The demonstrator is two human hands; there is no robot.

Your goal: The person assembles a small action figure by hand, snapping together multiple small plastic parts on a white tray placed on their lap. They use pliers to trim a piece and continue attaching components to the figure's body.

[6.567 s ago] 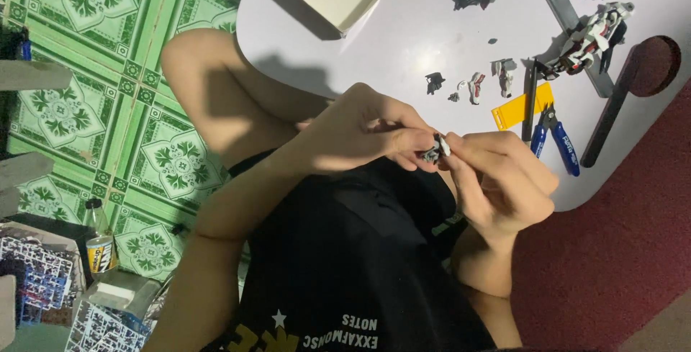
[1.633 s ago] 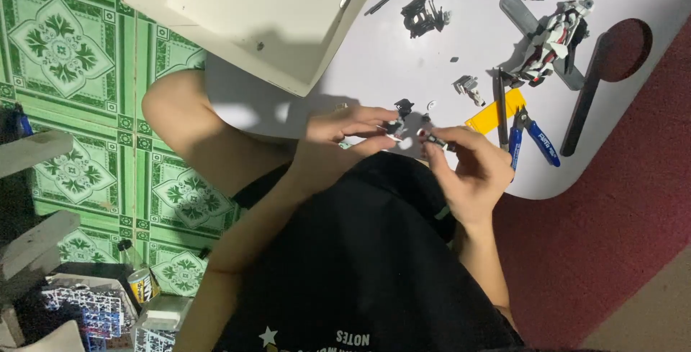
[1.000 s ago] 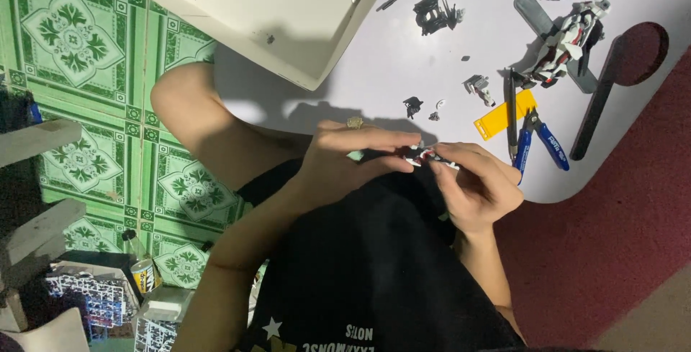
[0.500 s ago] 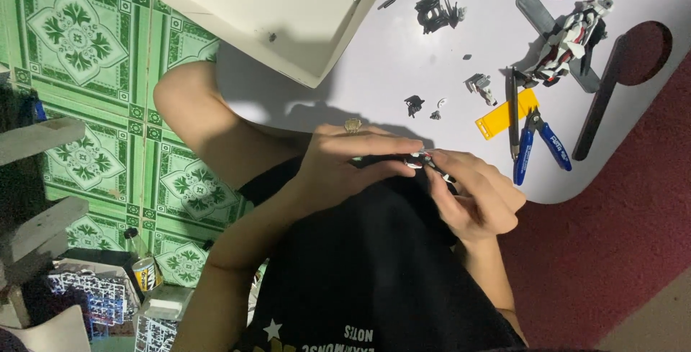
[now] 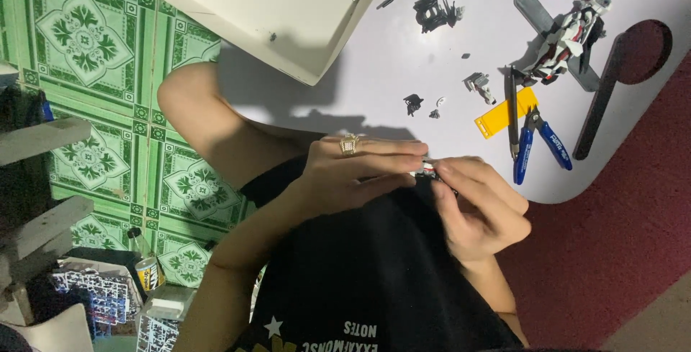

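At mid-frame, the left hand [image 5: 360,176] and right hand [image 5: 479,204] pinch a small model part [image 5: 426,170] together, below the blue-handled nippers [image 5: 536,143].

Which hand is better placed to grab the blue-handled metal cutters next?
Probably right: the right hand is nearest the blue-handled metal cutters on the white table; the ringed left hand is farther. Both pinch the small grey plastic part.

White worktop [image 5: 374,93] carries: open box [image 5: 281,6] at 11 o'clock, robot model [image 5: 568,39] at 1, blue-handled nippers [image 5: 536,143] and yellow piece [image 5: 505,112] at 3, small parts [image 5: 425,104] centre.
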